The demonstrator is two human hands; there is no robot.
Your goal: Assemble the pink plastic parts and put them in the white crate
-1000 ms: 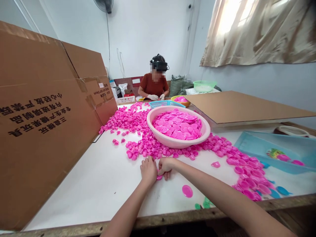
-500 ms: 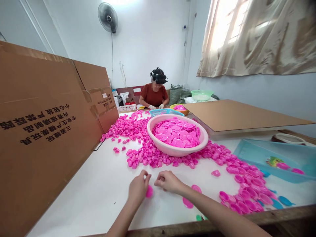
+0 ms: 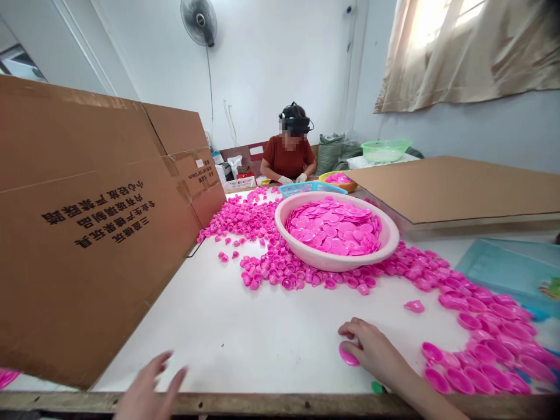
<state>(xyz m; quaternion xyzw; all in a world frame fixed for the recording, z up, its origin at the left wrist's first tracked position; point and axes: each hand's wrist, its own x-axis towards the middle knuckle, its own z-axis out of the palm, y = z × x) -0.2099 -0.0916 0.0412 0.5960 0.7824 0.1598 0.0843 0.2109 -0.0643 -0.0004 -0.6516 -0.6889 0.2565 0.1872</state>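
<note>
My right hand [image 3: 371, 347] rests on the white table [image 3: 245, 338] near its front edge, fingers curled onto a flat pink disc [image 3: 348, 354]. My left hand [image 3: 146, 392] hovers at the front left edge beside the cardboard box, fingers spread and slightly blurred, holding nothing. A pink basin [image 3: 336, 256] full of pink discs stands in the middle of the table. Several small pink cups [image 3: 271, 268] lie heaped around it, and larger pink shells [image 3: 481, 350] trail off to the right of my right hand.
A big cardboard box [image 3: 87, 233] lies along the left side. A cardboard sheet [image 3: 450, 186] covers the right rear, with a blue tray [image 3: 511, 271] in front. A person in a red shirt [image 3: 289, 157] works at the far end beside baskets.
Both hands have parted from the middle: the left swung down to the front left edge and let go of its pink piece, the right moved right onto a disc. The camera shifted left.
</note>
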